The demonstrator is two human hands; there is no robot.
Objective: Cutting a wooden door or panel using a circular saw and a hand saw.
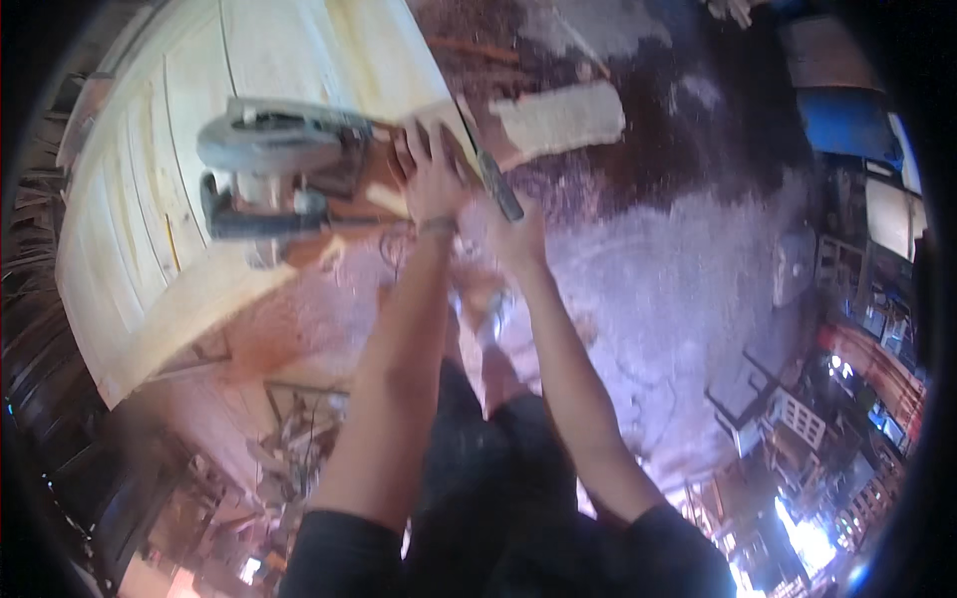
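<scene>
On the pale plank bench (pixel 150 140), to the left, lies a circular saw (pixel 264 149) with a dark handle and a grey guard. Just right of it, my left hand (pixel 434 179) is open, fingers spread over the bench's right end; a small pale wood strip (pixel 387 198) is beside it. My right hand (pixel 520 237) is closed at the lower end of a long, thin dark tool (pixel 498 184) with a thicker handle. This tool slants up and left along the bench's edge. Blur hides its exact kind and the fingertips.
A pale flat slab (pixel 560 120) lies on the stained floor (pixel 668 289) beyond my right hand. Wood scraps (pixel 299 429) are heaped at lower left. A blue object (pixel 847 122) and a cluttered row of crates (pixel 797 419) line the right side.
</scene>
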